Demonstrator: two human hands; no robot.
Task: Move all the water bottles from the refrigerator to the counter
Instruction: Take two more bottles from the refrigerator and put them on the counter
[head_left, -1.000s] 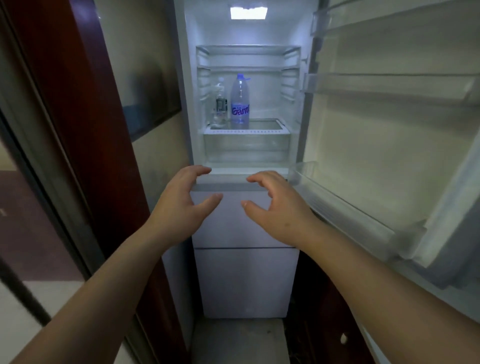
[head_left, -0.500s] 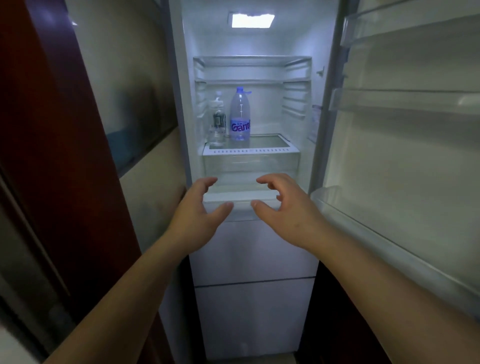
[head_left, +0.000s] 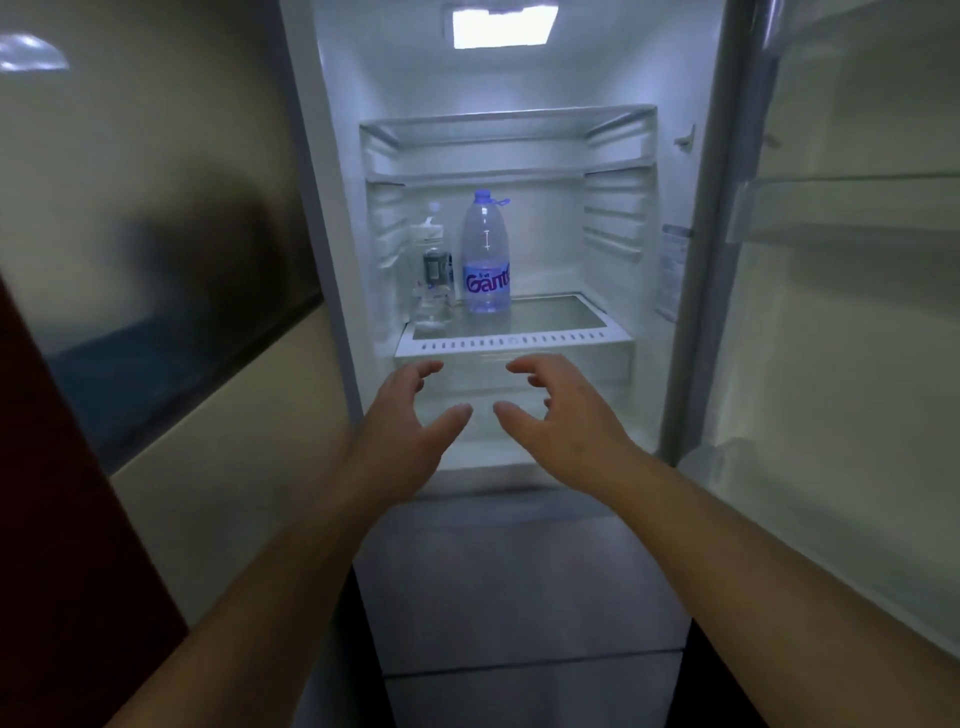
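The refrigerator stands open and lit in front of me. On its glass shelf, at the back left, stands a tall clear water bottle with a purple cap and purple label. Just left of it is a smaller clear bottle with a dark label. My left hand and my right hand reach side by side toward the shelf, below its front edge. Both have spread, loosely bent fingers and hold nothing. Neither touches a bottle.
The fridge door hangs open on the right, with clear door bins. A clear drawer sits under the shelf. White drawer fronts lie below. A beige wall with a dark panel is on the left, beside red-brown wood.
I have come closer to the fridge. Both hands have risen and moved forward toward the shelf, still holding nothing. The bottles stand where they were.
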